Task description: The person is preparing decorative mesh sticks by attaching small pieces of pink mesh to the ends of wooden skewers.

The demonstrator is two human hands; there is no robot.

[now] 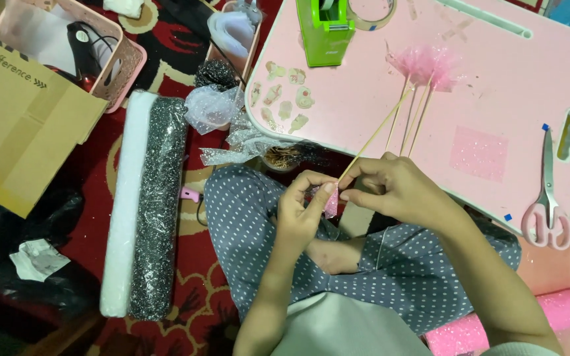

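My left hand (301, 211) and my right hand (394, 188) meet over my lap, just below the near edge of a pink lap table (496, 72). Together they pinch a small piece of pink glittery mesh (330, 201) against the lower end of a thin wooden skewer (372, 135). The skewer slants up and to the right over the table. Beside it, three more skewers topped with pink mesh flowers (427, 66) lie on the table. A square of pink mesh (477, 153) lies flat to their right.
A green tape dispenser (325, 29) stands at the table's far edge, scissors (547, 204) with pink handles at its right end, small stickers (284, 95) at its left. On the red carpet lie white and black glittery rolls (143, 204), a cardboard box (21, 118), a pink basket (67, 39) and clear wrap (216, 105).
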